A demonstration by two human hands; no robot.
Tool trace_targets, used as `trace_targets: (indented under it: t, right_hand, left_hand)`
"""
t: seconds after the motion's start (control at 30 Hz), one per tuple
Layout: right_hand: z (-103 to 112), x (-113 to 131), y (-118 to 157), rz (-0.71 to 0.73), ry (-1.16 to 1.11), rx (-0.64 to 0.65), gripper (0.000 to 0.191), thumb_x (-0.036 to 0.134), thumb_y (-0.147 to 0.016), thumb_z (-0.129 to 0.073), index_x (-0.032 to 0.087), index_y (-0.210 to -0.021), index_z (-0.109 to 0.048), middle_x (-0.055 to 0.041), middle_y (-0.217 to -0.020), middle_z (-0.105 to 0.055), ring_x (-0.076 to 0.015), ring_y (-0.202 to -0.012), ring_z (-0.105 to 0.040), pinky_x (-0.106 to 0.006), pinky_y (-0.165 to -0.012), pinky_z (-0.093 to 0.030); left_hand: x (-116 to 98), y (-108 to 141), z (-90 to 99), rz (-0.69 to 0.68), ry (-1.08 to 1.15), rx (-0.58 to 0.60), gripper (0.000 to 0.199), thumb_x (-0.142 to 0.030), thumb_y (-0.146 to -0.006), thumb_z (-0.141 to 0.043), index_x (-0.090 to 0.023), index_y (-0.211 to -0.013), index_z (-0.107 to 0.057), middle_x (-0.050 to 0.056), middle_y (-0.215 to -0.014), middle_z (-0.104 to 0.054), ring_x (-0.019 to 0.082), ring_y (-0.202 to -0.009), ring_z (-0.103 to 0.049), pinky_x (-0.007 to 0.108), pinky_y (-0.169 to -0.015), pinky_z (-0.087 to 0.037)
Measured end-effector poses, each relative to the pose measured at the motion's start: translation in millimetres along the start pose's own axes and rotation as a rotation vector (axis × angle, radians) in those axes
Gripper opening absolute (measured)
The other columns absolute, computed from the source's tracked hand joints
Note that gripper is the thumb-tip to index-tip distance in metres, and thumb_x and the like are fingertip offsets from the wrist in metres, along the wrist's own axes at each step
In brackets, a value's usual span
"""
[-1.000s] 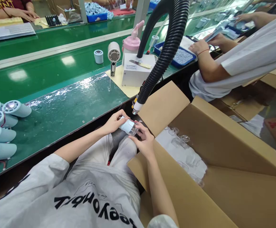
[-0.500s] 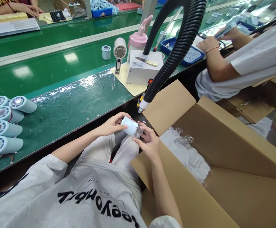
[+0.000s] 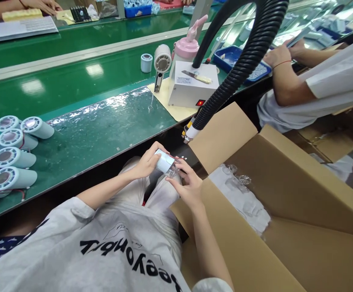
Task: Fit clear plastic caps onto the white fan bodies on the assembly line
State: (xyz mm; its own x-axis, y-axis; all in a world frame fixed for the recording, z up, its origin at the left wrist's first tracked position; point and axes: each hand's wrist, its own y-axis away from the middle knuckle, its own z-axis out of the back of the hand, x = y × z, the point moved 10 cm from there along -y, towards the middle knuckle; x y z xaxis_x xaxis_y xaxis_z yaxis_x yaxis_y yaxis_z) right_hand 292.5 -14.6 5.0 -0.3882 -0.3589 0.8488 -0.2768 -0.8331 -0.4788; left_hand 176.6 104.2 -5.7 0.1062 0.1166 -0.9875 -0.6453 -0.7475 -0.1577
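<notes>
A light blue cylinder (image 3: pixel 165 163) lies tilted between my two hands above my lap. My left hand (image 3: pixel 150 160) is closed around its upper left end. At the cylinder's lower right end is a clear plastic part (image 3: pixel 173 171), and my right hand (image 3: pixel 188 180) pinches it between thumb and fingers. A thin red wire (image 3: pixel 174 157) runs along the cylinder toward small white connectors. Several similar blue cylinders (image 3: pixel 21 178), with round grilles at their ends, lie stacked on the green bench at the left.
An open cardboard box (image 3: pixel 234 231) at the right holds clear plastic parts (image 3: pixel 244 179) on a white bag. A black ribbed hose (image 3: pixel 219 95) hangs beside a white device (image 3: pixel 191 89). A handheld fan (image 3: pixel 162 63) stands nearby. A person in white (image 3: pixel 331 81) works at the right.
The view has shifted, so the bench items appear farther right. Both hands still hold the cylinder and clear part, and the right fingers have moved slightly on the clear part.
</notes>
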Motion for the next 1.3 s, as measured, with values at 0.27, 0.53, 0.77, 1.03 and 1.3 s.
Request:
trace_targets:
  t: [0.27,0.53,0.77,1.03,1.3]
  right_hand:
    - [0.6,11.6,4.7,0.014,-0.061,0.038,0.044,0.024,-0.088,-0.084,0.030,-0.129,-0.067,-0.0106,-0.140,-0.069,-0.0278,-0.132,-0.067,-0.043,-0.100,-0.066]
    - [-8.9,42.8,8.4,0.078,0.039,0.205,0.051,0.019,-0.089,-0.083,0.030,-0.135,-0.064,-0.0121,-0.142,-0.068,-0.0309,-0.129,-0.068,-0.048,-0.102,-0.064]
    - [-14.1,57.5,15.4,0.050,0.054,0.247,0.049,0.019,-0.087,-0.083,0.029,-0.131,-0.064,-0.0114,-0.137,-0.070,-0.0313,-0.126,-0.070,-0.047,-0.099,-0.066]
    - [-15.3,60.4,15.4,-0.057,0.003,0.262,0.047,0.033,-0.087,-0.086,0.030,-0.128,-0.065,-0.0066,-0.126,-0.075,-0.0259,-0.117,-0.074,-0.038,-0.090,-0.070]
    - [-18.5,43.4,21.8,-0.397,-0.143,0.303,0.051,0.049,-0.080,-0.090,0.027,-0.121,-0.067,-0.0079,-0.122,-0.075,-0.0250,-0.106,-0.076,-0.037,-0.085,-0.070]
  left_hand:
    - [-1.5,19.5,-0.3,0.083,0.117,0.215,0.060,-0.064,-0.094,-0.063,-0.019,-0.134,-0.059,0.015,-0.136,-0.065,0.027,-0.126,-0.063,0.039,-0.105,-0.052]
    - [-27.6,52.3,-3.6,0.067,0.126,0.514,0.076,-0.034,-0.088,-0.081,-0.027,-0.156,-0.049,0.019,-0.160,-0.050,0.031,-0.145,-0.055,0.043,-0.116,-0.049]
    - [-38.6,65.9,2.1,0.051,0.049,0.502,0.077,-0.033,-0.084,-0.085,-0.028,-0.154,-0.052,0.016,-0.158,-0.054,0.031,-0.144,-0.056,0.045,-0.115,-0.051]
    - [-54.1,69.9,5.0,-0.101,-0.103,0.510,0.077,-0.033,-0.082,-0.086,-0.030,-0.153,-0.055,0.014,-0.157,-0.057,0.032,-0.146,-0.054,0.049,-0.121,-0.046]
    - [-66.7,76.7,0.7,-0.188,-0.158,0.549,0.073,-0.035,-0.087,-0.081,-0.030,-0.155,-0.052,0.013,-0.160,-0.054,0.031,-0.148,-0.053,0.049,-0.124,-0.042]
